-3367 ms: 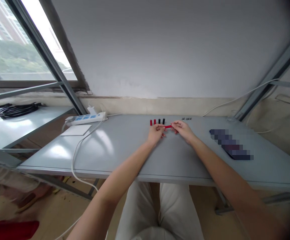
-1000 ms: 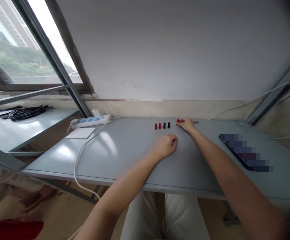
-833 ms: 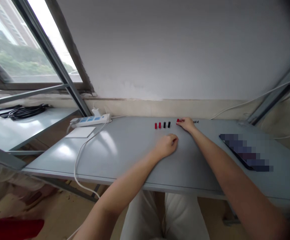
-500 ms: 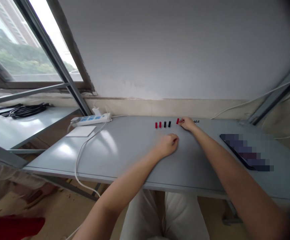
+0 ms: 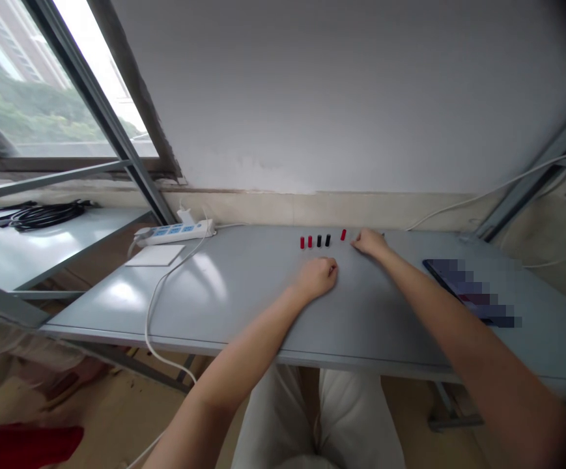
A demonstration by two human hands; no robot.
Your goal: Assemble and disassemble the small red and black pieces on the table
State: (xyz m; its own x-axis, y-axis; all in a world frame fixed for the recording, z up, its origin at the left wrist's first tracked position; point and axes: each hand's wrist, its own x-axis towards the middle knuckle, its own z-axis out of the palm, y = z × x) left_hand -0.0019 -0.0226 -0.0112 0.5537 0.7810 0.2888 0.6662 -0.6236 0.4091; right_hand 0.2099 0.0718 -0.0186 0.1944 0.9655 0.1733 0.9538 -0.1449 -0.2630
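Two red cylinders (image 5: 306, 242) and two black cylinders (image 5: 323, 240) stand upright in a row toward the back of the grey table (image 5: 253, 293). A little right of them is one more red cylinder (image 5: 343, 234), slightly tilted in view. My right hand (image 5: 371, 242) is just right of that red cylinder, apart from it, fingers pinched together low over the table. What the pinch holds, if anything, is too small to tell. My left hand (image 5: 318, 276) rests curled on the table in front of the row; the inside of its fingers is hidden.
A white power strip (image 5: 180, 230) and a flat white panel (image 5: 155, 255) lie at the left, with a white cable (image 5: 153, 306) running over the front edge. A dark tablet-like device (image 5: 468, 293), partly blurred, lies at the right. Coiled black cable (image 5: 51, 215) sits on the neighbouring table.
My right hand has let go of the single red cylinder and shifted slightly right of it. My left hand has moved a little left. The view has shifted slightly.
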